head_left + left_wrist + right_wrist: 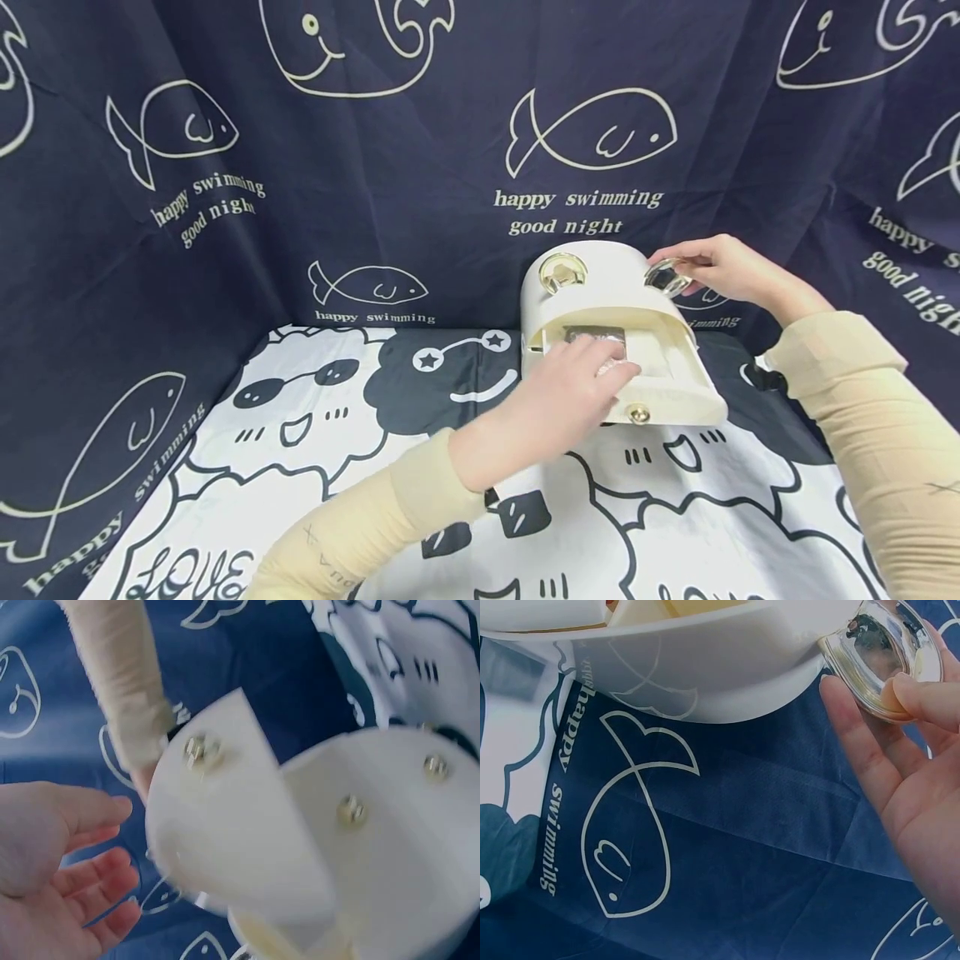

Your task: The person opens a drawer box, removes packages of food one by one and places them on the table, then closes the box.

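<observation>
A white, round-backed box [611, 271] stands on the cloth with its drawer [686, 400] pulled out. A gold knob [637, 414] is on the drawer's front. My left hand [566, 392] is over the drawer, beside a dark, shiny packet [596, 332]; whether it touches the packet I cannot tell. In the left wrist view the left hand [56, 862] has loosely bent fingers and nothing visible in them. My right hand [723, 262] pinches the shiny gold disc [889, 656] at the box's right side, thumb on its face.
A second gold disc [562, 271] sits at the box's upper left. A white cloth with black cartoon drawings [300, 417] covers the table. Behind it hangs a dark blue curtain [420, 183] with fish prints. Small gold balls [352, 810] show on a white surface in the left wrist view.
</observation>
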The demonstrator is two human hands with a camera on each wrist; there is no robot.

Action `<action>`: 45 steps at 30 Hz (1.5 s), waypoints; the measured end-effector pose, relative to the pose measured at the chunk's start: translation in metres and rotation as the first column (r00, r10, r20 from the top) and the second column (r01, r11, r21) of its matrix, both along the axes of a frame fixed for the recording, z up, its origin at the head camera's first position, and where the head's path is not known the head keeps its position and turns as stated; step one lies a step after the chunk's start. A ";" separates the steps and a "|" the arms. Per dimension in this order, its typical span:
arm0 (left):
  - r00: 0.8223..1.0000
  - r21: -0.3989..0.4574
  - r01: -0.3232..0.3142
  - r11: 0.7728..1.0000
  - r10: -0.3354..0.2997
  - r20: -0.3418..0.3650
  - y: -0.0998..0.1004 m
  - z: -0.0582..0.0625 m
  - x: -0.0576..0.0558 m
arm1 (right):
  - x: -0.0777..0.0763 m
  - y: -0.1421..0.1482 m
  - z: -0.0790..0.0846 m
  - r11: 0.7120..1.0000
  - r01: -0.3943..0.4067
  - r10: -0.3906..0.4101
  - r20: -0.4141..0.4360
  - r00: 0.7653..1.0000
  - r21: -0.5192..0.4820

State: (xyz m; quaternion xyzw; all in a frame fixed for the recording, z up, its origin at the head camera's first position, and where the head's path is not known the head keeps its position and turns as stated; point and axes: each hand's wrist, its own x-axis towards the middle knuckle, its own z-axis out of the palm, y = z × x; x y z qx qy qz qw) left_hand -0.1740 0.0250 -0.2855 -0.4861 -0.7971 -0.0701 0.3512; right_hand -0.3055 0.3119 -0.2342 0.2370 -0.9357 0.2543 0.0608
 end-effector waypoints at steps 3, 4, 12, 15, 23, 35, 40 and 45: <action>0.998 -0.038 0.026 0.999 -0.024 0.064 -0.008 0.013 -0.011 | 0.001 0.000 0.000 1.000 0.000 0.000 0.004 1.000 -0.009; 0.996 -0.060 0.031 0.998 -0.026 0.089 -0.009 0.016 -0.014 | 0.001 0.000 0.000 1.000 -0.001 0.001 0.004 1.000 -0.009; 0.944 -0.264 0.126 0.956 -0.034 0.329 -0.010 0.029 -0.047 | 0.000 -0.001 0.000 1.000 -0.021 0.021 -0.011 1.000 -0.014; 0.913 -0.297 0.202 0.933 -0.069 0.402 -0.006 0.026 -0.060 | 0.001 0.000 0.000 1.000 -0.021 0.021 -0.010 1.000 -0.013; 0.890 -0.358 0.308 0.881 -0.134 0.435 0.004 0.014 -0.078 | 0.001 -0.001 -0.001 1.000 -0.014 0.014 0.002 1.000 -0.016; 0.911 -0.480 0.176 0.860 0.043 0.411 0.012 0.011 -0.079 | 0.000 -0.002 0.001 1.000 -0.019 0.019 0.005 1.000 -0.023; 0.914 -0.453 0.178 0.873 0.024 0.405 0.012 0.012 -0.079 | 0.001 -0.002 0.002 0.999 -0.022 0.022 0.008 1.000 -0.025; 0.914 -0.429 0.200 0.881 -0.011 0.405 0.010 0.009 -0.082 | 0.001 -0.002 0.002 0.999 -0.032 0.033 0.003 0.999 -0.024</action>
